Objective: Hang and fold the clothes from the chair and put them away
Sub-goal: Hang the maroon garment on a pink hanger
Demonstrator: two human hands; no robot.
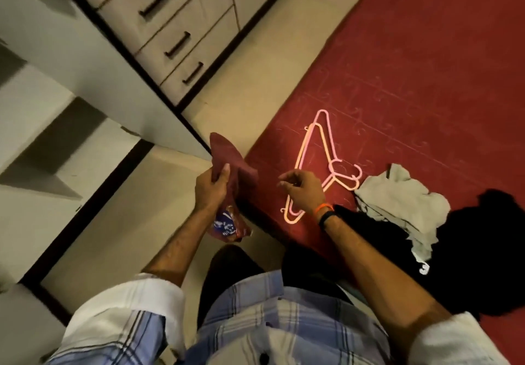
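Nearest the camera is the person's plaid shirt [284, 322], blue and white, with pale rolled sleeves on both arms. Dark trousers [227, 273] show just below it over the pale floor [119, 236].

The left hand [211, 185] reaches forward over the floor, its grip clamped on a maroon garment [230, 157]: the fingers are curled round the bunched cloth and the thumb lies along its upper edge. The garment stands up above the hand in a rounded fold, and below the wrist a part with a blue and white print hangs down.

The right hand [302, 191] hovers just beside it, over the edge of the red bed cover [426, 66]. Its grip is apart and holds nothing; the fingers are loosely bent and point toward the maroon garment without touching it. An orange band and a black band sit on that wrist [326, 214].

Under and just beyond the right hand lie the plastic hangers [318, 148], pink and peach, stacked loosely on the red cover with their hooks toward the right. To their right a crumpled grey garment [397, 202] rests partly on a black garment [483, 251] that spreads over the near right of the cover.

Farther left, an open wardrobe [56, 125] with pale shelves stands beside the hand holding the cloth. Beyond it, at the top, a drawer unit [181, 23] with dark bar handles faces the strip of floor along the bed.
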